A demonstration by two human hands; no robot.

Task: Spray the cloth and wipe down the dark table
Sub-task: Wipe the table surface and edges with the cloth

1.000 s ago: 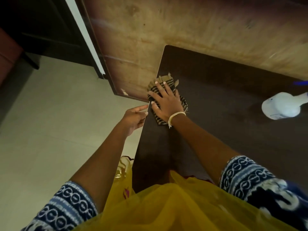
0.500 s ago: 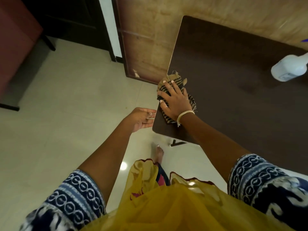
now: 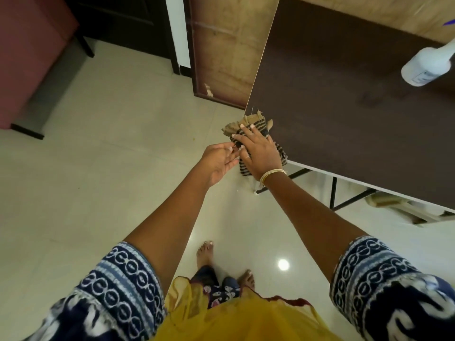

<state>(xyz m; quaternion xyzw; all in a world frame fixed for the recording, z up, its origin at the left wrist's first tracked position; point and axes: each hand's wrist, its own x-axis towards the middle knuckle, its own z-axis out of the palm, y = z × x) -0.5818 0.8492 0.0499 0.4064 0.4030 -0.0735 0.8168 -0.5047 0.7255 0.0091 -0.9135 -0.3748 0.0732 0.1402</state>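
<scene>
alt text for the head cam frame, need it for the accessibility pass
A person's right hand presses a striped cloth over the near left corner of a dark table, while the left hand cups open beside it, just off the edge. A white spray bottle sits at the table's right.

No legible text, brand, number or sign appears anywhere in the head view. The white spray bottle [image 3: 428,64] standing on the counter [image 3: 349,99] carries a small label patch near its base with faint dark marks; these are too small and blurred to read. The sleeves bear only a repeating printed pattern of rings and curls, not lettering.
</scene>
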